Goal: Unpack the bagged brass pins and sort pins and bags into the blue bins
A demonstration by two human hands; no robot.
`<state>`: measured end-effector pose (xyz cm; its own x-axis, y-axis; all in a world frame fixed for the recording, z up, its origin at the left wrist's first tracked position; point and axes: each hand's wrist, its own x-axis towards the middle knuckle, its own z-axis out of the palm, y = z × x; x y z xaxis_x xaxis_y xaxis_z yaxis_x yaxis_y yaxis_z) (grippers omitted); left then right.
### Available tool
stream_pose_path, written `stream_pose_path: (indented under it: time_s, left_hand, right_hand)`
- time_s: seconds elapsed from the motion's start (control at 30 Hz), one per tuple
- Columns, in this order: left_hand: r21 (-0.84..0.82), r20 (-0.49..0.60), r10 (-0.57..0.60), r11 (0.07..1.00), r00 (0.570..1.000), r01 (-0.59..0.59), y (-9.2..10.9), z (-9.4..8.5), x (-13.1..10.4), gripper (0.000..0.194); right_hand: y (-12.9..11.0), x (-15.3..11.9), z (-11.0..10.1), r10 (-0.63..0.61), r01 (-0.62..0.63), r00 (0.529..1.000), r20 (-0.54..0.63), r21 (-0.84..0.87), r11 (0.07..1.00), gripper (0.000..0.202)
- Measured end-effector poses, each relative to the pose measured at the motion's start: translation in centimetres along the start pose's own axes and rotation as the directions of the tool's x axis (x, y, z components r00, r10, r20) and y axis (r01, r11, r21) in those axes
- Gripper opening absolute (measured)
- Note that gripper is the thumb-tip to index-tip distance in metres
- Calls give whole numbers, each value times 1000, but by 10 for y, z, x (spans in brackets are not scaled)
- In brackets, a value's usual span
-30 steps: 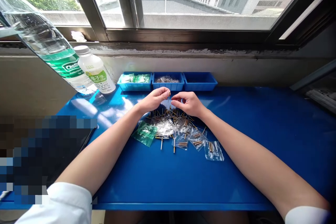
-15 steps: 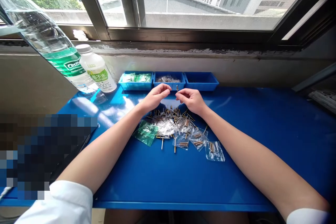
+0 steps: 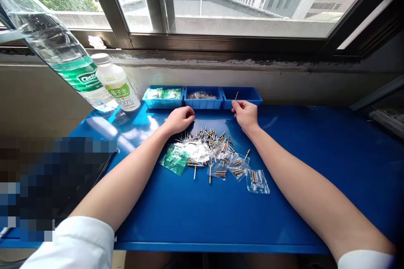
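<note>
My right hand pinches a blind rivet with a brass-coloured body, upright at the front of the right blue bin. Loosely curled, with a gap between thumb and forefinger, my left hand is low over the table behind the pile; nothing shows in it. Between my forearms lies a pile of loose blind rivets with silver pins. Clear bags lie among them, and small bags holding copper-coloured pieces are in front. A green bag lies at the left.
The left blue bin holds green and white packets, the middle bin small metallic or clear-wrapped items. A white bottle and a large water bottle stand at the left. The blue table meets the window wall behind.
My right hand has moved right with the rivet, from near my left hand to the right bin. My left hand has drawn back, down and slightly left.
</note>
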<state>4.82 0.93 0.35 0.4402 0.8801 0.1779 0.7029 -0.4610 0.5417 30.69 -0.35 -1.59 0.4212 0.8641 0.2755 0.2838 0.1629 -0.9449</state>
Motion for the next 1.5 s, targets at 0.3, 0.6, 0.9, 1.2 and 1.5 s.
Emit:
stream_pose_path:
  time_s: [0.3,0.6,0.9,1.2,1.5]
  left_hand:
    - [65,12,41,997,999,-41,-2,0,1,19]
    - [68,13,61,996,998,-62,-1,0,0,19]
    - [73,16,62,995,998,-63,-1,-1,0,19]
    - [68,-1,91,994,996,-91,-4,3,1,18]
    - [83,-7,121,989,993,-120,-5,4,1,17]
  right_hand:
    - [14,7,0,-29,23,998,-52,-107,994,41]
    - [8,3,0,-21,15,999,-42,-125,992,47]
    - [-16,-20,0,-212,265,943,256,-194,944,37]
    - [-30,-34,1,-298,675,485,822,-135,726,40]
    - [-31,-38,3,-282,630,494,823,-115,768,25]
